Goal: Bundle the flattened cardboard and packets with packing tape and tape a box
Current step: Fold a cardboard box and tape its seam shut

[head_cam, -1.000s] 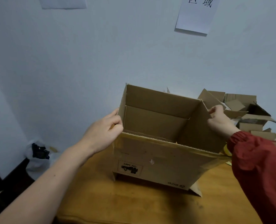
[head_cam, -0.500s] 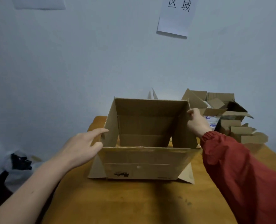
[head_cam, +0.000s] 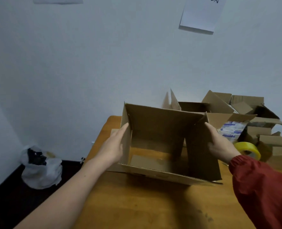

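2 hands squeeze the open cardboard box (head_cam: 161, 128) sitting on the table (head_cam: 137, 204), left hand (head_cam: 115, 146) and right hand (head_cam: 219, 146) pressed flat, fingers straight, on opposite side walls, and it looks light but bendy, so gripping near the stiffer corners seems smarter.

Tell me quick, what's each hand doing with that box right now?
Left hand: open, straight fingers flat on the left wall of the cardboard box.
Right hand: open, fingers pressed against its right wall.
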